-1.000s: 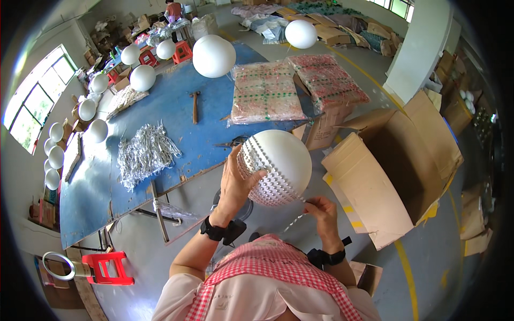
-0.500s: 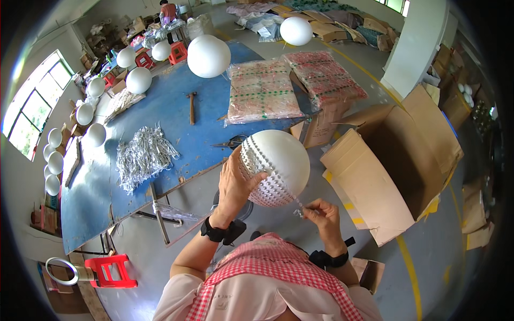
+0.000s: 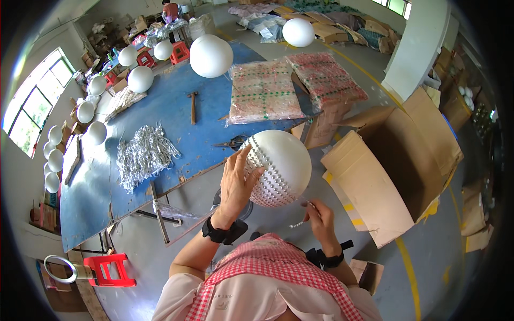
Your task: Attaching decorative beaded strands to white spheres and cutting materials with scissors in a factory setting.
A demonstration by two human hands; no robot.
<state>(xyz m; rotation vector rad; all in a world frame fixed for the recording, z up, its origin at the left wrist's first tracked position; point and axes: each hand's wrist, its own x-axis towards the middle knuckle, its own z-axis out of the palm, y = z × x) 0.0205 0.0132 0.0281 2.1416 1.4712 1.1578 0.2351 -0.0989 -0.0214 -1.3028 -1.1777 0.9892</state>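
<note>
Head view. Two hands noted, one white ball [image 3: 292, 163] worked between them, held at the table's near edge. Several rows of silver beads [image 3: 263, 174] were seen on its left side. The left hand [image 3: 235, 179] was laid against that beaded side, its fingers set apart from the thumb and clamped on the ball. One short silver strand [image 3: 296, 225] was pinched between the fingertips of the right hand [image 3: 320, 218], just below the ball; whether it was joined to the ball could not be told.

On the blue table [image 3: 168, 109] were counted: one hammer [image 3: 193, 109], one pair of scissors [image 3: 235, 143], one heap of silver tinsel [image 3: 145, 158]. Two plastic-wrapped packs were noted at its right end, one pale [image 3: 265, 93], one redder [image 3: 326, 77]. At least twelve other white balls [image 3: 211, 56] were tallied beyond and to the left.

Edges: the ball's right side was separated from one open carton [image 3: 369, 184] by a strip of grey floor [image 3: 319, 182]. Room was left between the right hand and the carton's near flap.
</note>
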